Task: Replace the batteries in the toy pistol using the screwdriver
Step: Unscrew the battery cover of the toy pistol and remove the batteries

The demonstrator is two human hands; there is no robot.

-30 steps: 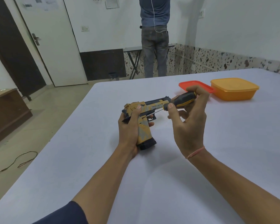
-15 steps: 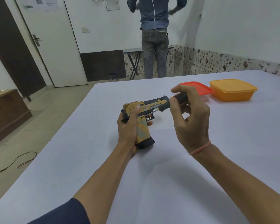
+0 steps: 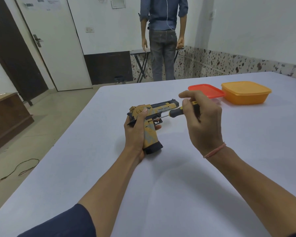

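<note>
The toy pistol [image 3: 162, 109] sits just left of the centre of the frame, its magazine base resting on the white table [image 3: 212, 177] and its barrel pointing toward the right. The left hand [image 3: 135, 135] grips it round the handle, thumb laid up along the rear of the slide, and has kept that hold over the last second with hardly any shift.

The change is in the right hand [image 3: 203, 122]. A second ago its fingers pinched the screwdriver [image 3: 175, 112] loosely with much of the black-and-orange handle showing. Half a second ago they closed over it, and now they are curled round the rear of the handle again with the thumb on top. The thin shaft runs down and left to a spot on the frame just above the trigger.

That regripping on a steady tip reads as turning a screw, so the task appears to be at its early stage, loosening the battery cover. No screw, cover or batteries can be made out.

In the upper right of the frame an orange container [image 3: 246, 94] stands beside its red lid [image 3: 206, 90], well apart from the pistol.
</note>
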